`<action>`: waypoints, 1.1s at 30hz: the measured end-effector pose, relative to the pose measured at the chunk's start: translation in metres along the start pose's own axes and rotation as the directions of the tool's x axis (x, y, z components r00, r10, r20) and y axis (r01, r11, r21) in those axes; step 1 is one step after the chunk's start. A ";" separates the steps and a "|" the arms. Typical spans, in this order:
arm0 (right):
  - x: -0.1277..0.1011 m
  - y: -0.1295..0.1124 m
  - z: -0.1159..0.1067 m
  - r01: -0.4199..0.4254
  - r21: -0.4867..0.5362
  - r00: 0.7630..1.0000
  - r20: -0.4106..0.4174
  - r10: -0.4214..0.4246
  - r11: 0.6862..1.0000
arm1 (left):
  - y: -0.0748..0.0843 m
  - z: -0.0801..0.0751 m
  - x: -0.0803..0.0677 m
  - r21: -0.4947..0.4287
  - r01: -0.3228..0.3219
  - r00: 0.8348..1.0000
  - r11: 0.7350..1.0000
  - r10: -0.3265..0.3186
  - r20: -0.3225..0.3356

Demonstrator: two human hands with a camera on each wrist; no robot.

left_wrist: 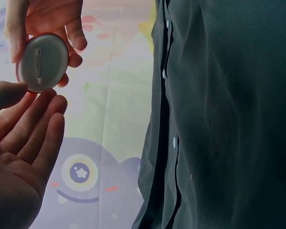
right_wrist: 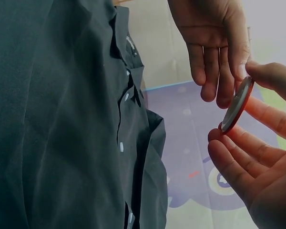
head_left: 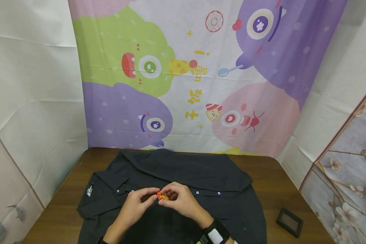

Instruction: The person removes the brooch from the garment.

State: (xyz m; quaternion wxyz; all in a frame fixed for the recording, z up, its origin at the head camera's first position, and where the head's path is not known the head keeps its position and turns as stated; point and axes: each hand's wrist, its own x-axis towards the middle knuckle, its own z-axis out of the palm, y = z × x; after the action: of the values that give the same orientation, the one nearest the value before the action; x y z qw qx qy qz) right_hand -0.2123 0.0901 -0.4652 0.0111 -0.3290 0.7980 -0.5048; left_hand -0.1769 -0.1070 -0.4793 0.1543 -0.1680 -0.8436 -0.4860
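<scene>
Above the dark button-front shirt (head_left: 189, 174), the round pin-back badge (head_left: 163, 196) is pinched edgewise by the left hand (head_left: 137, 205) and the right hand (head_left: 183, 200) together, apparently so that it is steadied while the pin (left_wrist: 39, 66) on its back is left uncovered

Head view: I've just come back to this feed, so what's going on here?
A person is holding a small round badge by its edge, with the left hand and right hand both on it. The left wrist view shows a pin across its back. The badge is held over a dark buttoned shirt spread on the wooden table, not fastened to it.
</scene>
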 end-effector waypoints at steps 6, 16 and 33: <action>-0.002 0.001 0.002 0.004 -0.025 1.000 -0.001 -0.004 1.000 | 0.000 0.001 -0.002 0.018 0.013 1.000 1.000 -0.013 -0.003; -0.002 0.001 0.002 0.027 -0.105 0.999 -0.022 -0.030 0.994 | 0.001 0.003 -0.001 0.094 0.001 1.000 0.996 0.001 -0.025; -0.006 0.001 -0.002 0.039 -0.214 0.998 -0.033 -0.047 0.976 | 0.003 0.011 0.001 0.201 -0.025 0.999 0.979 0.032 -0.031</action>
State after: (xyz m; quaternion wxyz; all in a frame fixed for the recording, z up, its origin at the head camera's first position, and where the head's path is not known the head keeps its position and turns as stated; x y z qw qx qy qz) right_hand -0.2088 0.0952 -0.4676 -0.0503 -0.3358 0.8404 -0.4224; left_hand -0.1779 -0.0953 -0.4818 0.1918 -0.1555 -0.8830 -0.3992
